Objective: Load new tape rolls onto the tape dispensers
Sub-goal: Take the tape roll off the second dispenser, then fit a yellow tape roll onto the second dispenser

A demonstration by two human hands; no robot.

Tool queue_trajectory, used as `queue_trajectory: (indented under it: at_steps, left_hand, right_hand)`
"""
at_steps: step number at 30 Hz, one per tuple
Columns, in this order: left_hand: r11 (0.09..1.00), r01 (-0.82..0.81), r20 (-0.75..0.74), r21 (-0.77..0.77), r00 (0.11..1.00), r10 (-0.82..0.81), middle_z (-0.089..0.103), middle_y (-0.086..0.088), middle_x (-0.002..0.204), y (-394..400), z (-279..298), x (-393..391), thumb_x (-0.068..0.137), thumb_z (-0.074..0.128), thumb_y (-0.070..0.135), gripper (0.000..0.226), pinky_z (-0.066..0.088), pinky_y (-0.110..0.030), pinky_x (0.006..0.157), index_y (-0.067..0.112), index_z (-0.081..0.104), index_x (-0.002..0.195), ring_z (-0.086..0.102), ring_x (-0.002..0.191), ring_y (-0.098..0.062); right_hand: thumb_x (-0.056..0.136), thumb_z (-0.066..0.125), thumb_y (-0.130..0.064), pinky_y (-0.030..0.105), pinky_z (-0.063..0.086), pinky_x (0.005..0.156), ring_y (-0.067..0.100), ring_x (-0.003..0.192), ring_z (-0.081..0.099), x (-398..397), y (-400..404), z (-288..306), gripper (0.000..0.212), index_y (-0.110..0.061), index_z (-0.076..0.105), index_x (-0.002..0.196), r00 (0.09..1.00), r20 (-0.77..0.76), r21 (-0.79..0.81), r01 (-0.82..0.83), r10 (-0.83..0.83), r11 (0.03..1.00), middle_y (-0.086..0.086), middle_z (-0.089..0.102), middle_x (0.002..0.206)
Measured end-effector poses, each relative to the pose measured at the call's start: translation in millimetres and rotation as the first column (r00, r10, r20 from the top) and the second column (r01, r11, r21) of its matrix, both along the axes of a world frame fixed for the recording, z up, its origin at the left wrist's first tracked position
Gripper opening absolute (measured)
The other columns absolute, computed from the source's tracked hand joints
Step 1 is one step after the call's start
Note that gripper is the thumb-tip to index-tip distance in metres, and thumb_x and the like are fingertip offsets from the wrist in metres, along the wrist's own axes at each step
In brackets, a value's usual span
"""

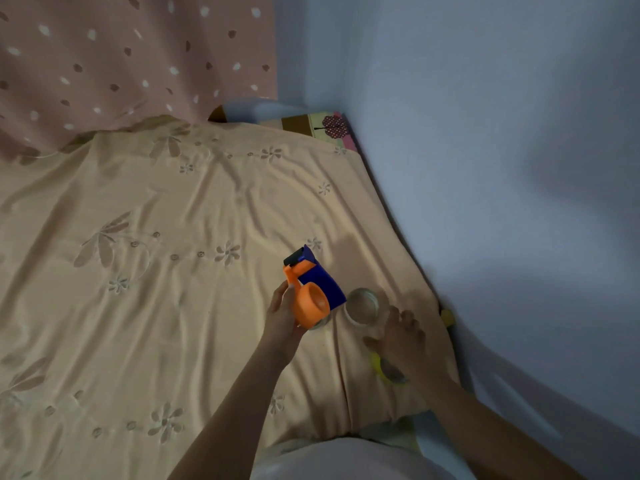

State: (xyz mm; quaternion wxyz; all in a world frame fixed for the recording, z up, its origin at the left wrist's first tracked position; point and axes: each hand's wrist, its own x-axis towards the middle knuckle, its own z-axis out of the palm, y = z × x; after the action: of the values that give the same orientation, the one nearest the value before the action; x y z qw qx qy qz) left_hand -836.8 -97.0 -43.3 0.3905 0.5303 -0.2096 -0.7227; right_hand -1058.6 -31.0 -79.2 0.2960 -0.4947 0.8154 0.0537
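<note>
**A:** What do you have on the left hand?

**B:** I see the left hand [282, 315] raised over the bedsheet [156, 271], forearm reaching in from the bottom centre. Its fingers are wrapped round the orange-and-blue tape dispenser [310, 289], which tilts with the black roller end pointing away and the orange hub facing the camera. The hub looks bare to me.

**A:** And the right?

**B:** The right hand [401, 336] lies low over the sheet near the wall [519, 168], palm down, fingers spread loosely and gripping nothing I can make out. The fingertips sit just beside a clear tape roll [363, 306] lying flat on the sheet. Something yellow [379, 368] shows under the wrist; I cannot tell what it is.

**A:** Any other roll?

**B:** A second clear rim [320, 323] peeks out just below the dispenser, mostly hidden.
</note>
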Motion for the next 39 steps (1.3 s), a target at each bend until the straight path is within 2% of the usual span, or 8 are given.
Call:
queue_trajectory:
  at_steps: [5, 12, 15, 17, 22, 28, 35, 39]
  left_hand:
    - [0.999, 0.028, 0.001, -0.021, 1.0, -0.028, 0.061, -0.011, 0.141, 13.2, 0.9, -4.8, 0.101, 0.057, 0.045, 0.046, 0.056, -0.057, 0.099, 0.03, 0.051, 0.144, 0.063, 0.125, -0.035]
    - [0.999, 0.027, 0.032, -0.033, 0.999, -0.026, 0.059, -0.009, 0.142, 30.7, 9.3, 5.5, 0.101, 0.058, 0.044, 0.048, 0.055, -0.055, 0.1, 0.031, 0.049, 0.146, 0.061, 0.125, -0.034]
    - [0.996, 0.004, 0.068, -0.091, 0.998, 0.002, 0.059, -0.006, 0.14, 32.1, 17.0, 10.1, 0.103, 0.054, 0.04, 0.046, 0.058, -0.046, 0.092, 0.031, 0.046, 0.148, 0.062, 0.124, -0.03]
    - [0.99, -0.008, 0.094, -0.142, 0.995, 0.022, 0.06, -0.005, 0.14, 30.6, 24.6, 7.8, 0.105, 0.052, 0.038, 0.045, 0.057, -0.047, 0.094, 0.03, 0.045, 0.149, 0.062, 0.123, -0.028]
    - [0.942, 0.066, 0.142, -0.328, 0.99, -0.02, 0.067, -0.003, 0.133, 25.6, 57.8, -17.7, 0.106, 0.047, 0.04, 0.037, 0.058, -0.05, 0.094, 0.036, 0.052, 0.143, 0.068, 0.117, -0.027]
    - [0.933, 0.012, 0.005, -0.36, 1.0, -0.011, 0.066, -0.012, 0.135, 26.3, 76.8, -22.9, 0.11, 0.039, 0.033, 0.037, 0.056, -0.055, 0.094, 0.025, 0.053, 0.143, 0.068, 0.116, -0.034]
    - [0.97, 0.082, -0.149, -0.229, 0.982, -0.119, 0.067, -0.011, 0.137, 27.2, 85.0, -15.9, 0.107, 0.023, 0.052, 0.052, 0.06, -0.045, 0.092, 0.032, 0.047, 0.148, 0.067, 0.123, -0.033]
    - [0.949, 0.146, -0.115, -0.278, 0.976, -0.184, 0.065, -0.005, 0.139, 26.9, 84.5, -4.8, 0.099, 0.057, 0.041, 0.053, 0.059, -0.04, 0.094, 0.032, 0.043, 0.149, 0.066, 0.125, -0.026]
  right_hand:
    - [0.079, 0.07, -0.055, 0.055, 0.025, 0.117, 0.044, 0.145, 0.021, 5.8, 35.0, -11.6, 0.112, -0.016, -0.002, 0.156, 1.0, -0.006, 0.28, -0.026, 0.029, 0.96, 0.023, 0.009, 0.159]
    - [0.078, 0.073, -0.042, 0.048, 0.04, 0.108, 0.039, 0.132, 0.041, 3.3, 42.8, -4.2, 0.093, -0.018, 0.02, 0.151, 0.998, -0.067, 0.146, -0.009, 0.019, 0.989, 0.016, 0.032, 0.147]
    - [0.064, 0.075, -0.055, 0.044, 0.05, 0.094, 0.035, 0.115, 0.056, -3.0, 32.3, 20.0, 0.092, -0.021, 0.034, 0.14, 0.957, 0.201, -0.088, 0.23, -0.209, 0.969, 0.01, 0.051, 0.13]
    - [0.07, 0.08, -0.046, 0.034, 0.049, 0.085, 0.024, 0.11, 0.061, -2.5, 17.2, 51.0, 0.078, -0.023, 0.041, 0.134, 0.823, 0.499, -0.196, 0.414, -0.274, 0.889, -0.001, 0.057, 0.12]
    - [0.077, 0.08, -0.036, 0.042, 0.059, 0.088, 0.021, 0.098, 0.072, 20.7, -18.9, 127.7, 0.062, -0.021, 0.056, 0.131, 0.53, 0.833, -0.111, 0.444, -0.16, 0.889, 0.004, 0.073, 0.11]
    - [0.081, 0.079, -0.036, 0.007, 0.048, 0.054, -0.004, 0.09, 0.056, 40.5, -29.6, 161.7, 0.062, -0.031, 0.05, 0.135, 0.705, 0.708, -0.268, 0.233, 0.028, 0.935, -0.01, 0.057, 0.117]
    - [0.08, 0.077, -0.044, 0.014, 0.048, 0.072, -0.004, 0.094, 0.055, 63.0, -30.4, 159.0, 0.061, -0.031, 0.048, 0.132, 0.681, 0.732, -0.236, 0.223, 0.022, 0.946, -0.018, 0.056, 0.113]
    - [0.087, 0.07, -0.041, 0.013, 0.052, 0.072, -0.004, 0.094, 0.058, 71.9, -34.1, 160.5, 0.045, -0.029, 0.051, 0.126, 0.704, 0.705, -0.284, 0.171, 0.085, 0.943, -0.019, 0.06, 0.108]
